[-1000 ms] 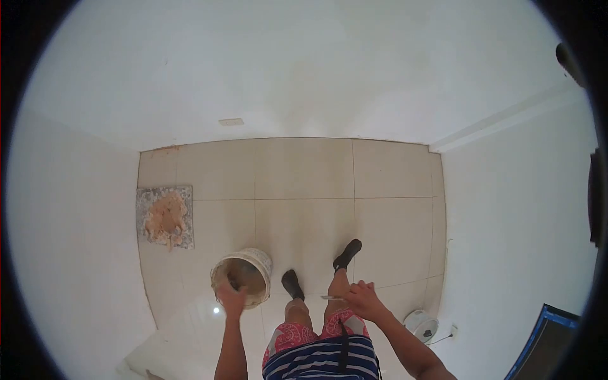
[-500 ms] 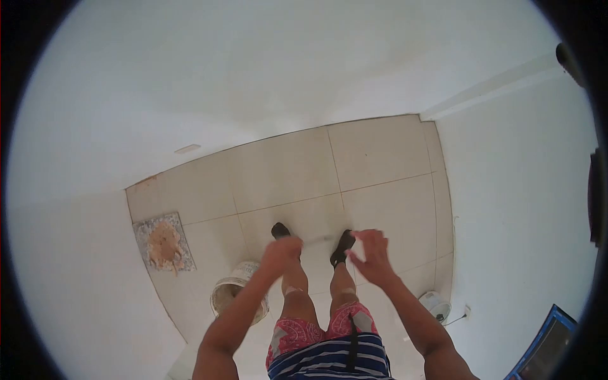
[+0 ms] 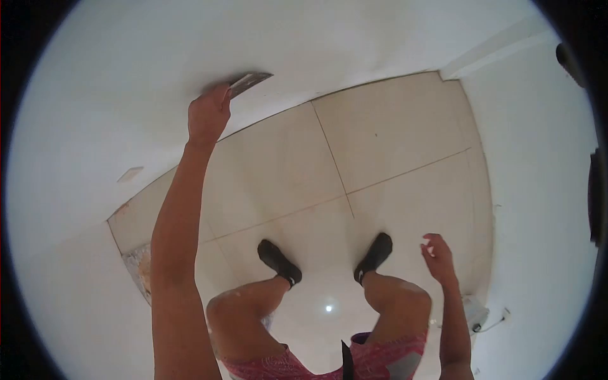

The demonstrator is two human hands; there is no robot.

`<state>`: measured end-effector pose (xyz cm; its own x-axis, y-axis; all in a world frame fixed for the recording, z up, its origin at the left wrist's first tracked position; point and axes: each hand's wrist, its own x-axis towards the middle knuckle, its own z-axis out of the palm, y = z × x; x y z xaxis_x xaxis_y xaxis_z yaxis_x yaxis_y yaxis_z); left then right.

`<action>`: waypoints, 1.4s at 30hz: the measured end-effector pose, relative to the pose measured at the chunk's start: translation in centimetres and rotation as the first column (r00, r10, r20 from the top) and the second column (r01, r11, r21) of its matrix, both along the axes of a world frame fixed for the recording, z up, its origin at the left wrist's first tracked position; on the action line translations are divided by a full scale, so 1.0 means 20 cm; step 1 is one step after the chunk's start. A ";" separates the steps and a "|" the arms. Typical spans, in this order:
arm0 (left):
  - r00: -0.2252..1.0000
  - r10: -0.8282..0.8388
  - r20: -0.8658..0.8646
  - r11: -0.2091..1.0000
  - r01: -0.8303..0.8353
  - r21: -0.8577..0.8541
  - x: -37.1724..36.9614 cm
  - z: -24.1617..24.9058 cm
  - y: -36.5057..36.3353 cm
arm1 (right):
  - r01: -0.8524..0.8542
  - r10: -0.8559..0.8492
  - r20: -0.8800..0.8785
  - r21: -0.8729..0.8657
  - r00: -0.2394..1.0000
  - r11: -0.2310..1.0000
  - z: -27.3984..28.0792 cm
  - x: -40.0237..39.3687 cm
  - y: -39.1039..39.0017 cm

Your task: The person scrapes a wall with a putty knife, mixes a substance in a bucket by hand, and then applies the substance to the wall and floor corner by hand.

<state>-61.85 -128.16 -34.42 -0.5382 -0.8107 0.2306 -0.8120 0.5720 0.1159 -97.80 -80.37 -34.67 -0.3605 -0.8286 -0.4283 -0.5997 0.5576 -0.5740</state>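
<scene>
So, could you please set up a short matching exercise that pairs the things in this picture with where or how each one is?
Things:
1. left hand
2. right hand
3. putty knife
4. black shoes

States:
a. blade against the white wall
b. standing on the tiled floor
c. empty, fingers loosely curled
d. raised, gripping a tool

Pairs: 1-d, 2-c, 3-a, 4-b

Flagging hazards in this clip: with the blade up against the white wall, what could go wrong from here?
1. The left hand presses the scraper at full arm's stretch; the blade may slip or gouge the wall.
2. The right hand hangs free, holding nothing, so a slip goes unbraced.
3. The tiled floor looks glossy under the shoes; footing could slide.
</scene>
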 end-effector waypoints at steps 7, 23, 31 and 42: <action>0.982 0.034 0.184 0.983 0.001 -0.185 -0.16 -0.87 -0.04 | 0.020 -0.020 -0.051 0.007 0.999 1.000 -0.57 -0.15 -0.10; 0.894 -0.041 -0.447 0.927 -0.133 -0.352 -0.34 -0.61 0.10 | -0.091 0.133 0.145 -0.264 0.980 0.960 -1.02 -0.09 -0.40; 0.993 0.037 -0.113 0.919 -0.079 -0.386 -0.34 -0.88 0.12 | -0.122 0.139 0.080 -0.189 0.987 0.974 -1.09 -0.09 -0.44; 0.328 0.427 -0.843 0.839 -0.491 0.234 -0.04 -1.18 0.25 | -0.017 0.039 0.154 -0.140 0.987 0.990 -1.14 -0.15 -0.38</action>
<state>-62.56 -123.19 -58.02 0.4075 -0.8323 0.3757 -0.4539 0.1724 0.8742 -100.76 -87.95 -57.42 -0.2741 -0.8924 -0.3584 -0.5106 0.4508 -0.7322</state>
